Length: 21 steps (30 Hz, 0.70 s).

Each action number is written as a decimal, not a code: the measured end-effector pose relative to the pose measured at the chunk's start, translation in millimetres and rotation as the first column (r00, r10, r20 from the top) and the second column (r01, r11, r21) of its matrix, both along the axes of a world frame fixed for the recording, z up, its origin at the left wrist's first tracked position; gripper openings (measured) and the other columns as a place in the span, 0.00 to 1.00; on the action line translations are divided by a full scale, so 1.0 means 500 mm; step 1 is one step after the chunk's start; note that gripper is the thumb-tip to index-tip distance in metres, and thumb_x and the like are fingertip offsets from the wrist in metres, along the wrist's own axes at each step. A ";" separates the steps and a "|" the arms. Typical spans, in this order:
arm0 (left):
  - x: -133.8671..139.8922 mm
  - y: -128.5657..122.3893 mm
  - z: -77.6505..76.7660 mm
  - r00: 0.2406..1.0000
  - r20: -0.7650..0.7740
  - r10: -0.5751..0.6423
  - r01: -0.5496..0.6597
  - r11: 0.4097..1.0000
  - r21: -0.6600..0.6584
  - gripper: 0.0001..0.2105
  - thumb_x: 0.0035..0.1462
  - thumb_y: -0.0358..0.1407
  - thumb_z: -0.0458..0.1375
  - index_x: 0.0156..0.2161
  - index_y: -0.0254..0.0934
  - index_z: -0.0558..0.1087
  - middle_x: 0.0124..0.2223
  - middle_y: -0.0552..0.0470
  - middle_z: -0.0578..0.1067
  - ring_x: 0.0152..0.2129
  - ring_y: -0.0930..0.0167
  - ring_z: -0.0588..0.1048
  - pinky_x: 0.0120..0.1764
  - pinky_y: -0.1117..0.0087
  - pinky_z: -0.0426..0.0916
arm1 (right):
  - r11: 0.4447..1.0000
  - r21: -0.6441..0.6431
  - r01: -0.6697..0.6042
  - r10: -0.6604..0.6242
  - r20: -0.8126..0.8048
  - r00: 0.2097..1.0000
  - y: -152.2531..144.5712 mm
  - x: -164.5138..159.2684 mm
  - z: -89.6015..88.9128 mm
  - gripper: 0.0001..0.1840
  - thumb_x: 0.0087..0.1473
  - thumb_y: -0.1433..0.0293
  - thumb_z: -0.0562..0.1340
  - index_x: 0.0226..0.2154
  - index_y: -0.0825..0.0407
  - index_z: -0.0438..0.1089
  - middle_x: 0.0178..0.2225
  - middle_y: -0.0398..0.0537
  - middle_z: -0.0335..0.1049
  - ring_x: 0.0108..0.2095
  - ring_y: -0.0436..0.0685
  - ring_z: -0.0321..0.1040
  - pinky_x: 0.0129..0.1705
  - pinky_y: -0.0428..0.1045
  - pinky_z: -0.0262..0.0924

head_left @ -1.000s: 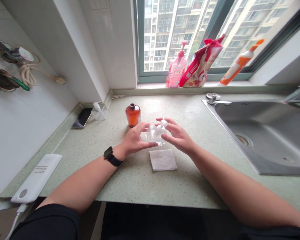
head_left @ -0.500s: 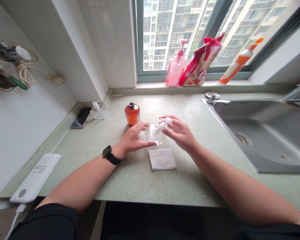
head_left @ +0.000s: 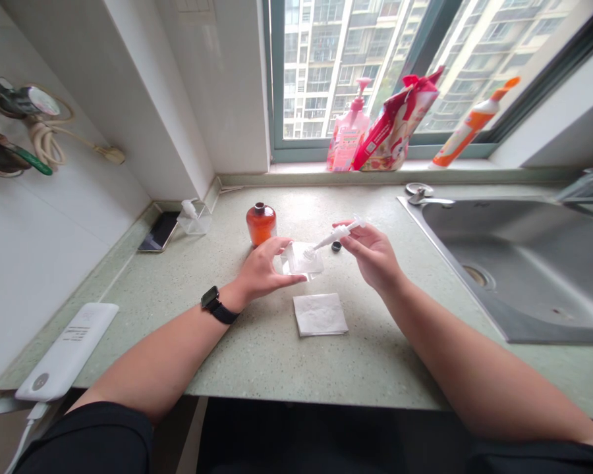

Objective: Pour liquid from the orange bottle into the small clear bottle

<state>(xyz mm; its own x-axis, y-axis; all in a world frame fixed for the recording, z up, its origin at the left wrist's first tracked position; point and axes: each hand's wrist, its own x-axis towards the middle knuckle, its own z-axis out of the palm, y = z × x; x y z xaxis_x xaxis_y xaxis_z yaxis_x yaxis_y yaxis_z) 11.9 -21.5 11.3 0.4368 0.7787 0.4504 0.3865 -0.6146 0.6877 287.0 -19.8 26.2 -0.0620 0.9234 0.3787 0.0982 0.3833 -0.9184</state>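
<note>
My left hand (head_left: 264, 268) grips a clear square bottle (head_left: 304, 261), tilted with its open neck toward the right. In the fingers of my right hand (head_left: 370, 250) is a white pump head (head_left: 342, 232), slanting down to the left; its lower end is at the bottle's neck, and how far the tube reaches inside I cannot tell. Behind my left hand stands an amber bottle (head_left: 261, 222) without a cap. A small black cap (head_left: 336, 246) lies on the counter between the pump and the bottle. Nearer me is a folded white tissue (head_left: 320, 314).
A phone (head_left: 160, 232) and another clear pump bottle (head_left: 194, 218) stand in the left corner. A white power bank (head_left: 68, 351) with a cable lies at the left front edge. The steel sink (head_left: 499, 309) is on the right. A pink pump bottle (head_left: 346, 137) is on the windowsill.
My right hand has drawn the pump head up and to the right, out of the bottle's neck at least in part. The black cap has come into view. My left hand shifted slightly left.
</note>
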 end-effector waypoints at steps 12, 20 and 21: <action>0.001 -0.001 0.003 0.996 0.041 0.076 -0.077 0.997 0.012 0.36 0.52 0.56 0.75 0.59 0.39 0.72 0.55 0.42 0.79 0.51 0.59 0.81 0.55 0.53 0.78 | 0.984 -0.104 -0.144 0.153 0.077 0.985 0.025 0.054 0.009 0.24 0.48 0.49 0.78 0.40 0.45 0.77 0.39 0.45 0.76 0.34 0.56 0.71 0.36 0.53 0.69; 0.002 0.000 0.000 0.994 0.046 0.095 -0.097 0.995 0.031 0.36 0.53 0.58 0.73 0.59 0.38 0.72 0.54 0.42 0.79 0.50 0.60 0.81 0.55 0.55 0.79 | 0.987 -0.032 -0.155 0.156 0.356 0.921 0.037 0.075 0.008 0.16 0.54 0.54 0.75 0.40 0.45 0.80 0.40 0.46 0.80 0.44 0.61 0.77 0.53 0.60 0.70; 0.002 0.000 0.000 0.995 0.045 0.093 -0.095 0.995 0.034 0.36 0.53 0.58 0.73 0.59 0.38 0.72 0.54 0.42 0.79 0.50 0.60 0.81 0.55 0.55 0.79 | 0.989 -0.022 -0.148 0.145 0.386 0.911 0.037 0.076 0.008 0.16 0.54 0.54 0.74 0.40 0.45 0.80 0.41 0.46 0.81 0.44 0.61 0.77 0.53 0.60 0.70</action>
